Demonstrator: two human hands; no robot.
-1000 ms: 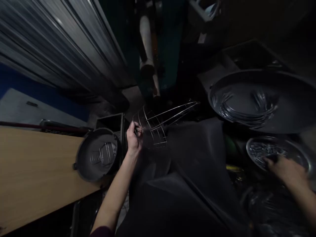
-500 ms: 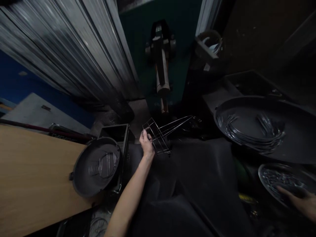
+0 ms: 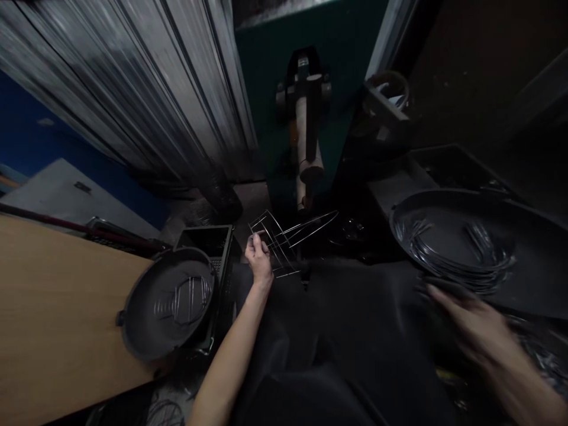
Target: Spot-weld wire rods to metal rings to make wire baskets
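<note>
My left hand [image 3: 258,259] grips a thin metal wire frame [image 3: 279,242] by its left edge. The frame has crossed wires and a long narrow loop that points to the right, and it is held over a dark cloth [image 3: 355,319] across my lap. Above the right side of that cloth is my right hand [image 3: 470,322], smeared by motion; its fingertips are too dark to show whether anything is in them. Behind its wrist lies a dish of small metal pieces [image 3: 544,355], partly covered by the forearm.
On the left, a round dark pan [image 3: 142,319] holding bent wire pieces [image 3: 190,299] stands by a wooden board [image 3: 66,313] and a black crate [image 3: 226,236]. Ahead is a green machine [image 3: 252,77] with a jutting cylindrical arm [image 3: 308,142]. A large pan [image 3: 539,272] at right holds wire rings [image 3: 461,266].
My right hand has moved left and up from the dish of small pieces toward the cloth. My left hand still holds the wire frame, which has shifted slightly left and turned a little.
</note>
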